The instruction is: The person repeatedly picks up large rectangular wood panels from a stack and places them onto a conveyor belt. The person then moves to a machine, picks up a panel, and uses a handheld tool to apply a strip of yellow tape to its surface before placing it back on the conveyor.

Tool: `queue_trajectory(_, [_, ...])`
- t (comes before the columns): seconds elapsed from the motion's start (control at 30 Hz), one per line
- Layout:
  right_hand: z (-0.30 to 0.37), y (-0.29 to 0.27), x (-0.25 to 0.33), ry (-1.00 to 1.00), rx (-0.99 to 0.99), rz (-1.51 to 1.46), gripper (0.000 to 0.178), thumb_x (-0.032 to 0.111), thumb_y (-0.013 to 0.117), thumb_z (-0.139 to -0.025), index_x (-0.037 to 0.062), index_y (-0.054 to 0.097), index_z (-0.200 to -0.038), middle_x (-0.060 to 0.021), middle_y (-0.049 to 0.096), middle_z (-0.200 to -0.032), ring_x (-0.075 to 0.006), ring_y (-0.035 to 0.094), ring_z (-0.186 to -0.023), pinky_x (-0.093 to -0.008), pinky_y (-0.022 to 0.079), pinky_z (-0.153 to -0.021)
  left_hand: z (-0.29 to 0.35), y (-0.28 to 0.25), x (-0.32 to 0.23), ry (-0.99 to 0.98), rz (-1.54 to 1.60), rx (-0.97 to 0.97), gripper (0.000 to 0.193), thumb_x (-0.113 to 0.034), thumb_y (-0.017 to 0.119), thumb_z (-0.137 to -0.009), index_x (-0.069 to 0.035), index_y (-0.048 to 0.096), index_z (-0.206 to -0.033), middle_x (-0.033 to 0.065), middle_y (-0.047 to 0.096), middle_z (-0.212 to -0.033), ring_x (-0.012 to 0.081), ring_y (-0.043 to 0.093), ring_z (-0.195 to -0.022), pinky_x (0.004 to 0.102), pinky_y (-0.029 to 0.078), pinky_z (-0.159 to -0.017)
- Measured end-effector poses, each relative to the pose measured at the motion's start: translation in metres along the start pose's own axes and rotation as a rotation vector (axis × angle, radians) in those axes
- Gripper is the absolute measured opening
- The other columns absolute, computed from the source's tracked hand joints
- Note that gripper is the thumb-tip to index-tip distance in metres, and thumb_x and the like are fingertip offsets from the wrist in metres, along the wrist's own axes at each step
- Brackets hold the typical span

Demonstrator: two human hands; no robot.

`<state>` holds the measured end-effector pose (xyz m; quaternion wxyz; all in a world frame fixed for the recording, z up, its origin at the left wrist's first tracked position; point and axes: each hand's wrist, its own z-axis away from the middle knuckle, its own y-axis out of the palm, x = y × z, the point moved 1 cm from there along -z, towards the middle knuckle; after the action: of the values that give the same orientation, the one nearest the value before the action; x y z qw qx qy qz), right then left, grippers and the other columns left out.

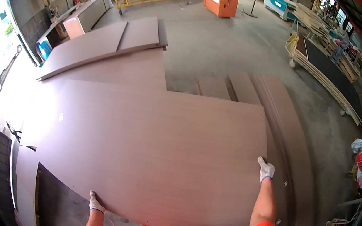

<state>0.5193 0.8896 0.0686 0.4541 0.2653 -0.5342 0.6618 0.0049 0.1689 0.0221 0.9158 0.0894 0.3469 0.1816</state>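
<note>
A large brown wood-grain panel [153, 150] spans the middle of the view in front of my body, held roughly flat. My left hand [95, 202], in a white glove, grips its near edge, with the thumb on top and the other fingers hidden beneath. My right hand [267, 169], also gloved in white, is closed on the right edge, its thumb on the top face and its fingers below. A small white label [61, 117] sits on the panel's left part. What supports the panel from below is hidden.
More brown panels [102, 50] are stacked beyond its far left side. Long brown boards [281, 112] lie along the right. A cart of sheets [333, 71] stands at the far right, an orange cabinet [220, 4] and a yellow rack [152, 3] at the back.
</note>
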Motion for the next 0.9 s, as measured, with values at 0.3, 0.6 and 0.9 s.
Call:
queue_trajectory(0.3, [-0.002, -0.163, -0.082, -0.162, -0.279, -0.096, 0.055, 0.041, 0.090, -0.078, -0.0111, 0.073, -0.082, -0.0094, 0.067, -0.074, -0.0158, 0.057, -0.071, -0.0408, 0.048, -0.068, 0.066, 0.024, 0.075, 0.115, 0.032, 0.014, 0.052, -0.046, 0.068, -0.099, -0.007, 0.065, -0.134, 0.0029, 0.068, -0.134, 0.0253, 0.063, -0.121, 0.0432, 0.047, -0.110])
queue_trajectory(0.6, [0.053, -0.409, -0.196, 0.029, -0.501, 0.037, 0.057, 0.039, 0.090, -0.081, -0.0150, 0.072, -0.084, -0.0167, 0.075, -0.083, -0.0225, 0.066, -0.075, -0.0424, 0.052, -0.073, 0.145, 0.069, 0.190, 0.044, -0.170, -0.028, 0.051, -0.042, 0.079, -0.093, -0.002, 0.068, -0.124, 0.0055, 0.072, -0.120, 0.0242, 0.067, -0.105, 0.0432, 0.055, -0.096])
queue_trajectory(0.9, [0.159, -0.584, -0.323, 0.210, -0.788, -0.239, 0.040, 0.024, 0.089, -0.083, -0.0117, 0.074, -0.087, -0.0122, 0.071, -0.090, -0.0201, 0.062, -0.081, -0.0375, 0.051, -0.077, 0.183, 0.218, 0.298, 0.000, -0.414, 0.182, 0.057, -0.036, 0.084, -0.089, 0.001, 0.065, -0.128, 0.0108, 0.070, -0.122, 0.0270, 0.067, -0.105, 0.0439, 0.056, -0.094])
